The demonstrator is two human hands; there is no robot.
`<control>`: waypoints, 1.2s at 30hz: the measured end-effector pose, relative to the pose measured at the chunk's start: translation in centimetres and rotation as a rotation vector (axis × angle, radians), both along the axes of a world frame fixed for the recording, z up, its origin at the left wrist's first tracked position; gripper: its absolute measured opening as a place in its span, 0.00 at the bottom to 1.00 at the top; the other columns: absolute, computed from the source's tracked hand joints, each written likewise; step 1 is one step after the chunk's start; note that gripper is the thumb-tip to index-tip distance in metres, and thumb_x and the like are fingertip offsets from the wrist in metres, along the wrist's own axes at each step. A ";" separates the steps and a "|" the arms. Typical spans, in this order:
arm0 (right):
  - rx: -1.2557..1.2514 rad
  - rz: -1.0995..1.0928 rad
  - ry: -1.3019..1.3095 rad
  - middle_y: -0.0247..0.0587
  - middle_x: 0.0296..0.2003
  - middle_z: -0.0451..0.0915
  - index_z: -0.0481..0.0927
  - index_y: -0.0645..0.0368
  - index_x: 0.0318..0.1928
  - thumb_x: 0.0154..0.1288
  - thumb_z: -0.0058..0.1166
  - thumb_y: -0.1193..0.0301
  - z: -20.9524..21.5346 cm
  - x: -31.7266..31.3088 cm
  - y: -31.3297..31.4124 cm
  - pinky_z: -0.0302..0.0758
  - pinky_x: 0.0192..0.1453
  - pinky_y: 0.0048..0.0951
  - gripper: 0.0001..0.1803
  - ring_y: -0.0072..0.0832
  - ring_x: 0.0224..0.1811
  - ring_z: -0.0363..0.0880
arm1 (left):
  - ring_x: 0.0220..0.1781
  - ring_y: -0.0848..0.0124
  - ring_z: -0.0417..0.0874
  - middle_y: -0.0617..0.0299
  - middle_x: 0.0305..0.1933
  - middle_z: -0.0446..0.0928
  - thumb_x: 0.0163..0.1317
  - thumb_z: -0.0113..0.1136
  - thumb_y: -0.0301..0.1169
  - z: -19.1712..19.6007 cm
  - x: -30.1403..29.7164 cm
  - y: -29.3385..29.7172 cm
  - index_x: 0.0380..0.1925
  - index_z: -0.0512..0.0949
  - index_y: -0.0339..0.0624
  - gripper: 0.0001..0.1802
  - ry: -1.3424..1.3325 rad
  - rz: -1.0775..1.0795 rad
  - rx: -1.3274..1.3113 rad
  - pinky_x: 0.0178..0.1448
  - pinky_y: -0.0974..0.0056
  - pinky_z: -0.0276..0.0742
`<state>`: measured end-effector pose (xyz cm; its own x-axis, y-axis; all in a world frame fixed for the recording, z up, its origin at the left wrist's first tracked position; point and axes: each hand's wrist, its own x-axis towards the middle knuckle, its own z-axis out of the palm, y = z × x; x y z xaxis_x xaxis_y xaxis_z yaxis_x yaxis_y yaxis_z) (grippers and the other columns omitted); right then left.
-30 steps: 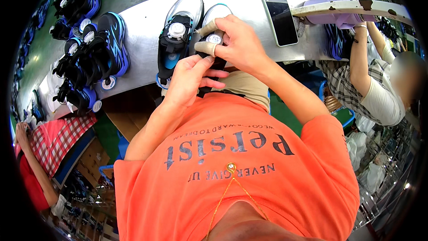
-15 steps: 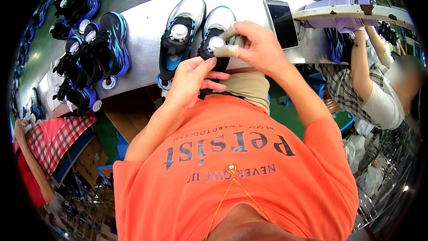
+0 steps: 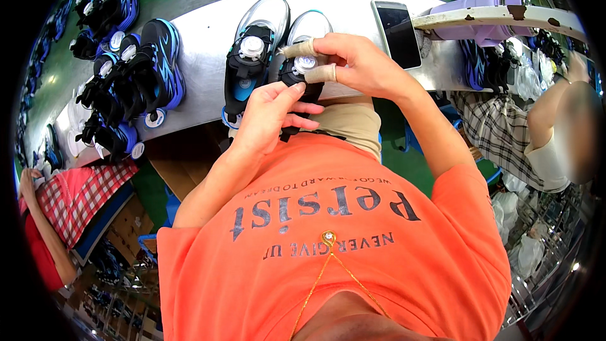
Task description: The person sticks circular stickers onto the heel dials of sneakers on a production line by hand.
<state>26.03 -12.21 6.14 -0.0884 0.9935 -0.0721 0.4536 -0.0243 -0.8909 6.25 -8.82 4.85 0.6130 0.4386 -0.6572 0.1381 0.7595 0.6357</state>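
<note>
Two silver-toed black shoes stand side by side on the metal table, toes away from me; each has a round white dial on its tongue. At the right shoe [image 3: 310, 25], my right hand [image 3: 356, 63] has its thumb and forefinger, both in beige finger covers, apart on either side of the dial [image 3: 304, 63]. My left hand [image 3: 268, 113] pinches the black heel end of this shoe between thumb and forefinger, its other fingers loosely extended. The left shoe [image 3: 262, 19] stands untouched beside it. My hands hide much of the right shoe's opening.
Blue-and-black shoes [image 3: 161, 57] crowd the table's left side, and more stand beyond its far edge. A phone [image 3: 399, 33] lies right of my right hand, near a lilac bottle [image 3: 483, 22] behind a chipped white bar [image 3: 505, 15]. Other people sit at both sides.
My right forefinger has moved left across the dial, and the gap between finger and thumb has widened. My left hand stays at the shoe. The person at right has shifted their arms.
</note>
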 end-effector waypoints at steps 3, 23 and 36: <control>-0.095 -0.023 -0.110 0.29 0.22 0.67 0.81 0.56 0.51 0.54 0.65 0.67 0.8 -0.4 0.0 0.66 0.30 0.22 0.22 0.18 0.24 0.64 | 0.42 0.58 0.85 0.52 0.40 0.78 0.68 0.53 0.34 0.0 0.1 0.0 0.38 0.75 0.30 0.14 -0.005 0.006 0.009 0.35 0.62 0.85; 0.236 -0.144 -0.189 0.45 0.42 0.76 0.77 0.52 0.57 0.63 0.56 0.63 -3.7 1.9 6.8 0.68 0.56 0.34 0.22 0.36 0.49 0.71 | 0.34 0.69 0.77 0.57 0.43 0.77 0.60 0.62 0.36 5.4 -1.4 5.2 0.46 0.78 0.36 0.18 0.271 -0.172 1.130 0.34 0.70 0.71; 0.237 0.030 -0.319 0.52 0.46 0.72 0.79 0.51 0.53 0.65 0.49 0.63 -9.9 -3.6 13.7 0.70 0.56 0.38 0.17 0.46 0.50 0.71 | 0.45 0.70 0.74 0.59 0.46 0.76 0.51 0.66 0.28 1.8 -1.6 9.1 0.54 0.74 0.41 0.27 0.202 -0.446 0.997 0.49 0.69 0.68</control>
<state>22.47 1.53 -3.72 -0.1275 0.9832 0.1304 0.7062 0.1823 -0.6842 4.67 0.30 6.69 0.7690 0.5931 -0.2385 0.4415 -0.2230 0.8691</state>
